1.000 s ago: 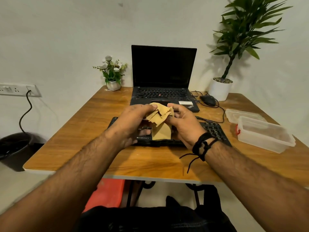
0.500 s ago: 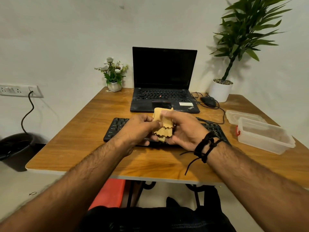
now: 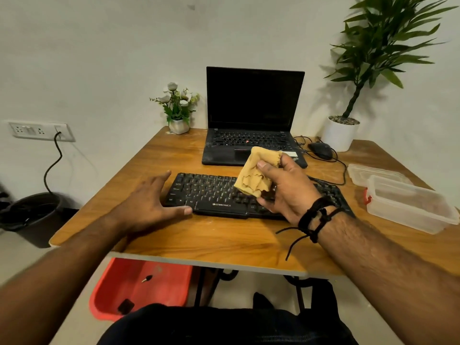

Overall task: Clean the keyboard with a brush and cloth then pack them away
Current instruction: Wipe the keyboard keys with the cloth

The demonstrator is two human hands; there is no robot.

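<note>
While the warm brown wooden surface carries everything, the tall green leafy plant in a white round pot stands at its far right corner, and the open black laptop with a dark screen sits at the back centre. A clear rectangular plastic container lies near the right edge, with its clear flat lid just behind it. The black rectangular keyboard lies across the middle of the surface, in front of the laptop. The left hand is released, fingers spread and straight, at the keyboard's left end, the thumb lying along its front edge. The right hand, with a black cord bracelet at the wrist, is raised above the keyboard's right half and grasps the folded tan cloth between thumb and fingers, so the cloth hangs clear of the keys. A small white pot of white flowers stands at the back left, and a black mouse rests beside the plant pot
</note>
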